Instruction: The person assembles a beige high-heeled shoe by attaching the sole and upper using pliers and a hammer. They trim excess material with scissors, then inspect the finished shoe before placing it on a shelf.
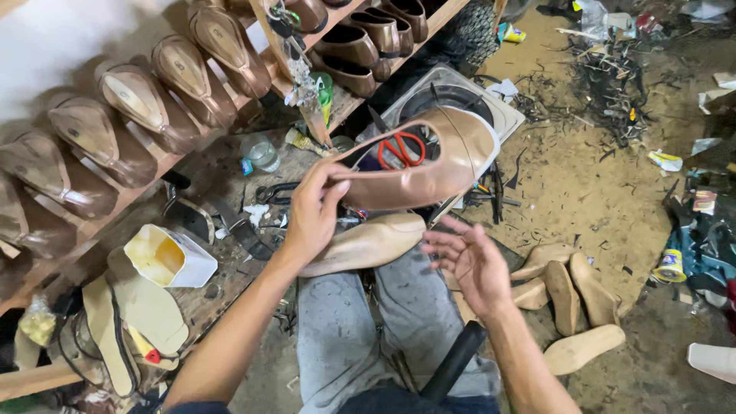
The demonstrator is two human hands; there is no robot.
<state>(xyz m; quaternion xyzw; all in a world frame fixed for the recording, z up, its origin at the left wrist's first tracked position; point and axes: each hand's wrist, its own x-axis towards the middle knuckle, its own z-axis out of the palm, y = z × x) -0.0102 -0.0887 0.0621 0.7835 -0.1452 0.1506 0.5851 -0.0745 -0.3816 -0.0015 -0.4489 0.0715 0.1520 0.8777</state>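
Left hand (313, 211) pinches the bronze shoe upper (429, 165) by its heel edge, lifting it above the wooden last (368, 244). Right hand (471, 261) hovers beside, fingers spread, holding nothing.

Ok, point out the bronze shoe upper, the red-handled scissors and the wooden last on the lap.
bronze shoe upper (429, 180): head view, on its side wall.
red-handled scissors (402, 149): head view, on the red handle loops.
wooden last (372, 241): head view, on its pale middle.

Your left hand (313, 211) holds a smooth, softly glossy bronze leather-like shoe upper (429, 165); beneath lies a matt pale wooden last (368, 244); far right, the floor (590, 192) looks rough and dusty.
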